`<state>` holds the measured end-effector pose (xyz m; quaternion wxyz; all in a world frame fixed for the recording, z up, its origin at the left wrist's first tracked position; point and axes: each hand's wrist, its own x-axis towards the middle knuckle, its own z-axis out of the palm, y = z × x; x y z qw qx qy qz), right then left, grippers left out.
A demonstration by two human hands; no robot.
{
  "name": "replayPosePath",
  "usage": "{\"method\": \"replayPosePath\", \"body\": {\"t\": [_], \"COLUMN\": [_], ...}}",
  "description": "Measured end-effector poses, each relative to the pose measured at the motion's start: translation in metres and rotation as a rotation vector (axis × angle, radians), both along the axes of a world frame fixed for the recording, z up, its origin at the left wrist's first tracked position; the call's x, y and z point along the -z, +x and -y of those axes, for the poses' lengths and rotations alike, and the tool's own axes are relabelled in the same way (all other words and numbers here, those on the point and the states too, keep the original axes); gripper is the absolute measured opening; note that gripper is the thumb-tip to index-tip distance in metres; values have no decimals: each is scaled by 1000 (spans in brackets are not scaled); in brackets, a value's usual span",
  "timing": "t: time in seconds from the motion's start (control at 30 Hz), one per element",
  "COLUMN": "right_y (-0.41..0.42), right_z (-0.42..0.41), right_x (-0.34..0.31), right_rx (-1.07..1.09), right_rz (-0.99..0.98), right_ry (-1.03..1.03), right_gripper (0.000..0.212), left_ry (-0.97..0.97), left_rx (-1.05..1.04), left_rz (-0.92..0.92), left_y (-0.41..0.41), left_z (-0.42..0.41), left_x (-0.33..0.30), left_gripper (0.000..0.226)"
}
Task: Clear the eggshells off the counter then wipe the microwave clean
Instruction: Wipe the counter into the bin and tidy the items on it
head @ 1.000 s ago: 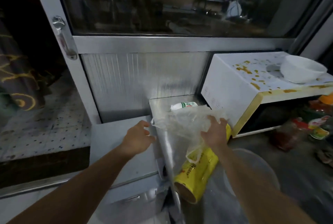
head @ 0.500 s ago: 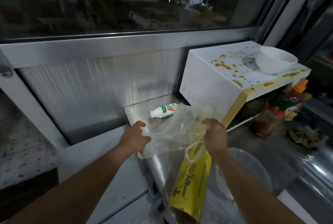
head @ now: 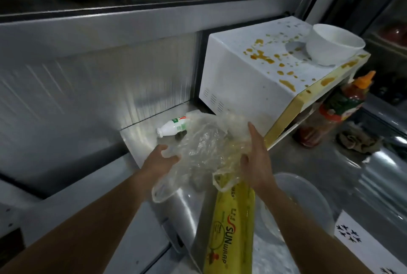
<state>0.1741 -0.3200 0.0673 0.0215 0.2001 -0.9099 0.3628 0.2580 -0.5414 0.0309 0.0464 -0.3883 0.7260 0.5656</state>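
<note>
I am holding a crumpled clear plastic bag [head: 204, 148] over the steel worktop [head: 141, 132] — left hand [head: 159, 160] pinching its near-left edge, right hand [head: 255, 159] gripping its right side, index finger straight. The stained microwave [head: 248, 79] is sitting just beyond, far right.

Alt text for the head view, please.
Both hands, left hand and right hand, hold a clear plastic bag open above a steel counter. Right of it, a white microwave with orange splatters carries a white bowl.
</note>
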Motion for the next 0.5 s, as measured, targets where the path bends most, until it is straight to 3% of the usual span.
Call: {"method": "replayPosePath", "body": {"t": [0.2,0.4,0.5], "right_y": [18,48,61], "right_z": [16,46,57], "right_x": [-4,1,6], "right_rx": [-130,-163,-169], "right_rz": [117,182,178], "right_ry": [14,93,93], "right_gripper": [75,116,126], "left_ry": [269,460,526], "left_rx": [99,296,346], "left_rz": [-76,-126,-146], "left_y": [-15,-5,2], "left_z": [-9,-3,0], "left_x": [-5,-21,-28], "left_gripper": [46,41,34]}}
